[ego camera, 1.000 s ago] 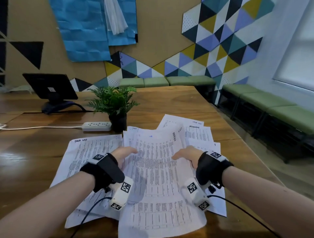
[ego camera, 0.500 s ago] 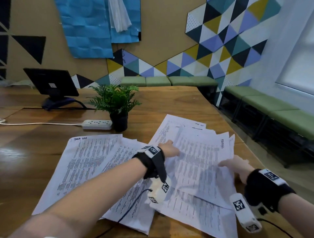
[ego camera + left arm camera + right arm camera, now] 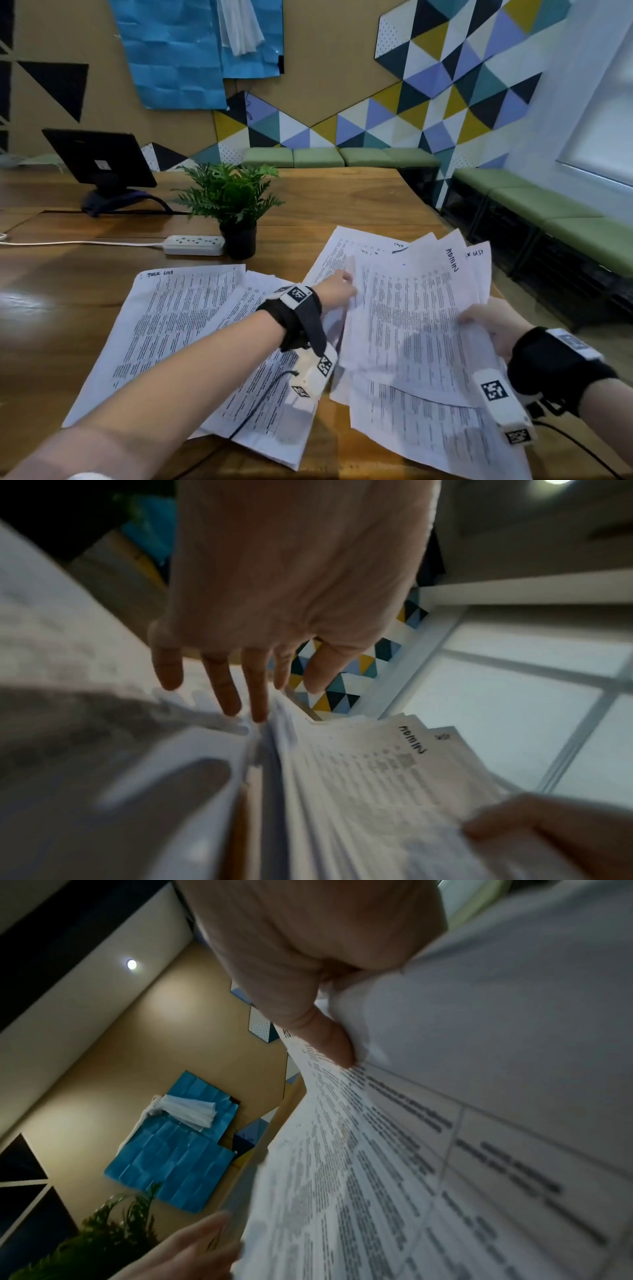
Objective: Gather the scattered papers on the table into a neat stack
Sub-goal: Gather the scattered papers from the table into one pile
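Note:
Printed white sheets lie scattered over the wooden table (image 3: pixel 342 202). A loose bundle of papers (image 3: pixel 411 308) is raised off the table at the right, its top sheet marked "ADMIN". My right hand (image 3: pixel 486 322) pinches that bundle at its right edge, the thumb (image 3: pixel 329 1039) lying on top of the sheets. My left hand (image 3: pixel 337 286) reaches across to the bundle's left edge with straight fingers (image 3: pixel 226 691) touching the paper. More sheets (image 3: pixel 178 318) lie flat at the left, under my left forearm. Another sheet (image 3: pixel 428 431) rests below the bundle.
A small potted fern (image 3: pixel 233 202) and a white power strip (image 3: pixel 193 245) stand just behind the papers. A dark tablet on a stand (image 3: pixel 99 161) sits at the far left. The table's right edge runs close to the bundle, with green benches (image 3: pixel 548 212) beyond.
Both hands have shifted right from the middle pile. The right hand has taken hold of a bundle and raised it, and the left hand has followed to the bundle's left edge.

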`<state>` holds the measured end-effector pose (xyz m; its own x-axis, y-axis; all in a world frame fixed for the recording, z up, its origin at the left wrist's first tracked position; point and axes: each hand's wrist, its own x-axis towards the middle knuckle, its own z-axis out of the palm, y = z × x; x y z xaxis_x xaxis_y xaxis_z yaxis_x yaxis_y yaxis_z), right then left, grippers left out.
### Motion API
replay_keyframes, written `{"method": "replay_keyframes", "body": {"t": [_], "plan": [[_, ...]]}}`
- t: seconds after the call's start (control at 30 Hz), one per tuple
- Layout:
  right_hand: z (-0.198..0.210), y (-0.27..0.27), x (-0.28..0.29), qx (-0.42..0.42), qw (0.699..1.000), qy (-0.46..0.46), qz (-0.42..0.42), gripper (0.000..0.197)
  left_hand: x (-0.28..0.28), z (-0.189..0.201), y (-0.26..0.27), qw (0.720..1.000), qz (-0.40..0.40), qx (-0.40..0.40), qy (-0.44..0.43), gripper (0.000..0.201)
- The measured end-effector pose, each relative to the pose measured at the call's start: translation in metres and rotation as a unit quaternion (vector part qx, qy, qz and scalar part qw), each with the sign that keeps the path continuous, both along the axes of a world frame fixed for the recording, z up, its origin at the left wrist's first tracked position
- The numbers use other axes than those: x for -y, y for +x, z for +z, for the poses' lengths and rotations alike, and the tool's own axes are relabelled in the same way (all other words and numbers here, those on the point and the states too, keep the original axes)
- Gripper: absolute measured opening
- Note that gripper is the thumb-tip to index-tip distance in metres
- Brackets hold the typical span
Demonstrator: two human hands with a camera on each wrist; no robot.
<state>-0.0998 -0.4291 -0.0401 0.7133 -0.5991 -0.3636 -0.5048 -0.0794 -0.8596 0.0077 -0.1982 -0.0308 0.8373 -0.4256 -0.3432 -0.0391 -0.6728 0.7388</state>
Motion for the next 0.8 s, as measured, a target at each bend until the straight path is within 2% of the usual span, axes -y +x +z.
{"method": "replay_keyframes", "body": {"t": [0.07, 0.13, 0.17, 0.23, 0.37, 0.43, 0.57, 0.67, 0.73, 0.8], "plan": [[0.006, -0.003, 0.010, 0.004, 1.000, -0.005, 0.019, 0.036, -0.016, 0.002, 0.010, 0.991, -0.012, 0.083, 0.102, 0.046], [0.007, -0.010, 0.020, -0.003, 0.999, 0.028, 0.027, 0.033, -0.037, 0.005, 0.020, 0.958, -0.004, 0.167, 0.231, 0.046], [0.007, -0.014, 0.025, -0.011, 0.998, 0.044, 0.034, 0.029, -0.051, 0.006, 0.024, 0.944, 0.007, 0.185, 0.275, 0.049], [0.005, -0.018, 0.034, -0.025, 0.998, 0.050, 0.043, 0.022, -0.080, 0.006, 0.028, 0.926, 0.029, 0.171, 0.336, 0.063], [0.005, -0.015, 0.036, -0.020, 0.999, 0.004, 0.049, 0.021, -0.131, -0.010, 0.032, 0.917, 0.060, 0.053, 0.392, 0.122], [0.002, -0.014, 0.031, -0.040, 0.998, -0.002, 0.053, 0.021, -0.141, -0.015, 0.031, 0.915, 0.076, 0.022, 0.395, 0.131], [0.004, -0.015, 0.021, -0.056, 0.997, -0.032, 0.035, 0.010, -0.145, -0.017, 0.031, 0.929, 0.118, -0.006, 0.351, 0.133], [0.008, -0.016, 0.020, -0.010, 1.000, -0.027, 0.012, 0.025, -0.152, -0.021, 0.038, 0.951, 0.164, -0.055, 0.257, 0.132], [0.010, -0.019, 0.025, 0.012, 1.000, -0.021, -0.014, 0.030, -0.159, -0.023, 0.040, 0.962, 0.198, -0.086, 0.167, 0.117], [0.009, -0.013, 0.037, 0.050, 0.997, 0.016, -0.049, 0.036, -0.162, -0.021, 0.033, 0.971, 0.196, -0.087, 0.108, 0.082]]}}
